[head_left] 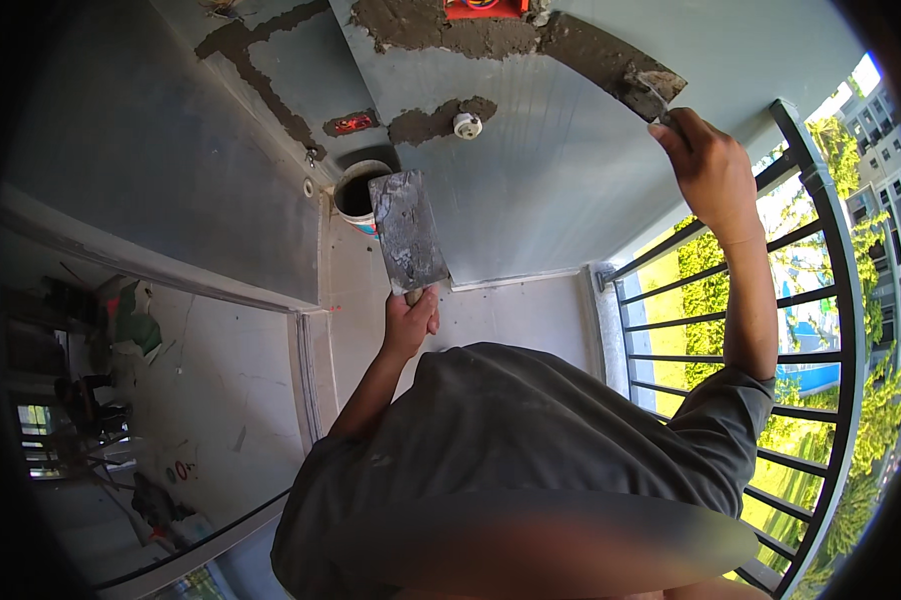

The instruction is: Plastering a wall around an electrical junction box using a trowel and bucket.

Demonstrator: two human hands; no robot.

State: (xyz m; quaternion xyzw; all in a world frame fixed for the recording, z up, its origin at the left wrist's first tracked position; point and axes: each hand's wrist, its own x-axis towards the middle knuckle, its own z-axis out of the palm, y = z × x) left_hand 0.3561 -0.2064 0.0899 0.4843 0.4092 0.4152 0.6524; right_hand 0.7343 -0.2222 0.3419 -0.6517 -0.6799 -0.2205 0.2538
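My right hand [713, 170] is raised at the upper right, its fingers wrapped round the handle of a small trowel [655, 92]. The blade lies against the wall, at the right end of a wet grey-brown mortar strip [589, 55]. That strip runs left to an orange electrical box [485, 8] set in the wall. Lower and left of centre, my left hand [409, 322] grips the short handle of a flat rectangular plastering trowel [409, 230]. Its broad face, smeared with grey mortar, is turned up, partly in front of a bucket [355, 192].
A white round pipe fitting [468, 125] juts from the wall beside a mortar patch [426, 124]. A second orange box [353, 124] sits left of it. A metal railing [821, 250] borders the right side. A doorway to a cluttered room [211, 370] opens at left.
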